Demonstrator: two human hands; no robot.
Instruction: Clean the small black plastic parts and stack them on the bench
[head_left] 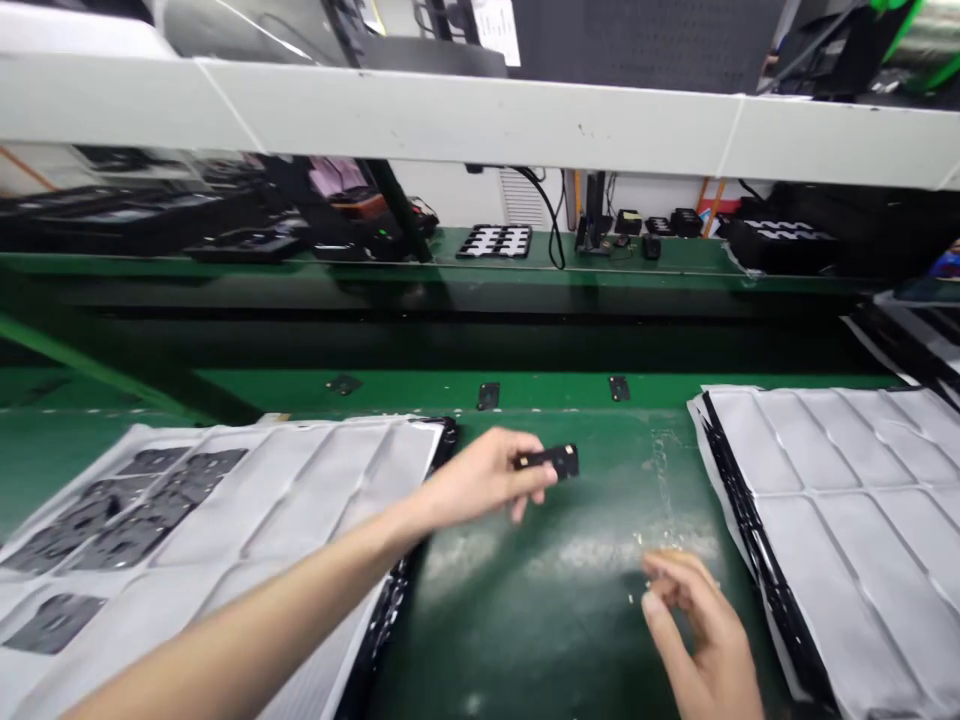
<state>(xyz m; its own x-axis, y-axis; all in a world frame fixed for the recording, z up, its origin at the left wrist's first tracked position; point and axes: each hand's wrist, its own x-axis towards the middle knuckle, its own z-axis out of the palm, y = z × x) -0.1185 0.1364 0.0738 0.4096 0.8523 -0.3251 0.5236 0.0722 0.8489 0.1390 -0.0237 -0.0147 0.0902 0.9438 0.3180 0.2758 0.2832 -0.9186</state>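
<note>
My left hand (495, 478) is closed on a thin black plate (551, 461) with small gold-coloured patches, held above the green work surface. Thumb below and fingers above grip its near end. To the right, my right hand (701, 625) hangs low over the surface with bent fingers, thumb tip close to the fingertips; whether something tiny lies between them is not clear. Small pale bits (631, 599) lie beside its fingertips. Similar dark plates (151, 520) rest in compartments of the white-lined tray (281, 500) under my left arm.
On the right is another white-lined tray (847, 470) with a black edge. Three small dark plates, including a middle one (488, 396), lie along the green strip (405, 390) behind. A white beam (480, 120) crosses above, and a green post (142, 365) slants at left.
</note>
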